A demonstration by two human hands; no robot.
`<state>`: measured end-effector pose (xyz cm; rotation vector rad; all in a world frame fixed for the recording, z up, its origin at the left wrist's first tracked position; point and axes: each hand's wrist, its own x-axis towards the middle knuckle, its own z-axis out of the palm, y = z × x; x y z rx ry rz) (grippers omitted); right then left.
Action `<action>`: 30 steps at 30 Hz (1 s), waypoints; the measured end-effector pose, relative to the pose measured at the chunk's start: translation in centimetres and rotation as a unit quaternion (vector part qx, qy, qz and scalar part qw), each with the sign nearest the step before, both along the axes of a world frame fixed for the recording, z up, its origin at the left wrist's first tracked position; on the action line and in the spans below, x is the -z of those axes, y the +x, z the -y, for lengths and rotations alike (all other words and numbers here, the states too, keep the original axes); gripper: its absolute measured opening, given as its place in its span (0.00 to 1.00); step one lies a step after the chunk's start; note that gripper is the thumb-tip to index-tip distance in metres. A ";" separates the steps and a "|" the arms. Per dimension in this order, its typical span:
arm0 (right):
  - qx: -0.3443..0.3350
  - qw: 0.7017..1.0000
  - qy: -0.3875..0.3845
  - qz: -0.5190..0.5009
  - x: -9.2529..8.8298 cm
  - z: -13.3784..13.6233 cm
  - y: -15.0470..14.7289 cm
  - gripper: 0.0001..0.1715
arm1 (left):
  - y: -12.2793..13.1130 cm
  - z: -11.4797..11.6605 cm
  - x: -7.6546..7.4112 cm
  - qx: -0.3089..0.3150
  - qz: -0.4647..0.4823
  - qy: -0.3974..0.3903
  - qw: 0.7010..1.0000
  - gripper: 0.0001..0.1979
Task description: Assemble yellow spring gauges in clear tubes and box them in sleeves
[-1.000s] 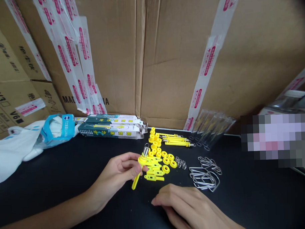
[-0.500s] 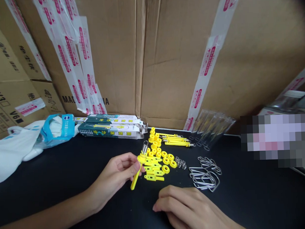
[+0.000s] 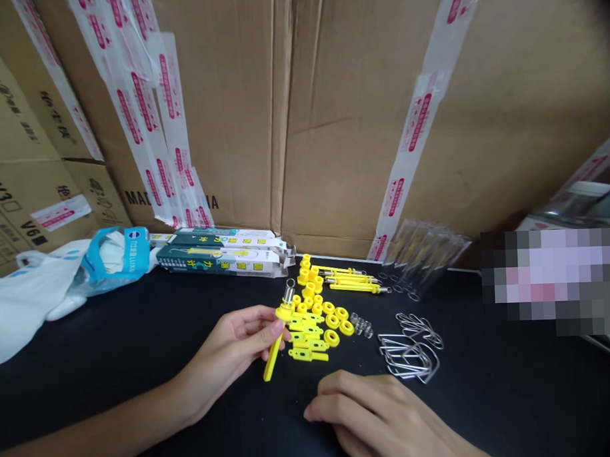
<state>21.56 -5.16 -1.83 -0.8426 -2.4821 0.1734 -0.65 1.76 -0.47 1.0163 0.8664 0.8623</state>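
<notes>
My left hand (image 3: 234, 347) pinches a yellow plastic rod (image 3: 275, 346) with a metal spring and ring at its top end, held tilted above the black table (image 3: 139, 341). Just right of it lie several loose yellow plastic parts (image 3: 318, 325), some ring-shaped, some flat. My right hand (image 3: 381, 416) rests low on the table near the front, fingers curled together, and whether anything is under them stays hidden. A small loose spring (image 3: 361, 324) and a pile of bent metal wire hooks (image 3: 409, 351) lie beyond my right hand.
Assembled yellow rods (image 3: 347, 279) and clear plastic sleeves (image 3: 426, 254) lie at the back. Printed boxes (image 3: 220, 253) and a blue-and-white bag (image 3: 86, 269) sit at the left. Taped cardboard cartons (image 3: 331, 107) wall off the rear. A blurred patch covers the right.
My left hand turned the yellow rod slightly, keeping it in place. My right hand slid a little toward me along the table.
</notes>
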 end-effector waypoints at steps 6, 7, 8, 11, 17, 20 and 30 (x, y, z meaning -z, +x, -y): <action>-0.002 1.000 -0.011 0.011 0.0 0.0 0.1 0.17 | 0.2 0.0 -0.1 0.011 0.012 -0.001 1.000 0.18; -0.006 1.000 -0.015 0.013 0.0 0.0 0.2 0.17 | 0.2 0.0 -0.1 0.011 0.015 0.000 1.000 0.18; -0.007 1.000 -0.018 0.016 0.0 0.0 0.2 0.17 | 0.2 -0.1 -0.1 0.011 0.017 0.000 1.000 0.18; -0.003 1.000 -0.023 0.021 0.0 0.0 0.2 0.17 | 0.2 -0.1 0.1 0.006 0.023 0.000 1.000 0.16; -0.005 1.000 -0.015 0.006 0.2 -0.1 0.3 0.16 | 0.1 -0.1 0.4 0.012 0.028 0.015 0.999 0.20; 0.000 1.000 -0.023 0.008 0.1 -0.1 0.3 0.17 | 0.1 0.0 0.2 0.015 0.032 0.001 0.999 0.24; 0.025 0.997 -0.068 -0.022 -2.2 -1.4 2.4 0.18 | 0.0 -0.1 0.2 0.025 -0.007 0.017 1.000 0.26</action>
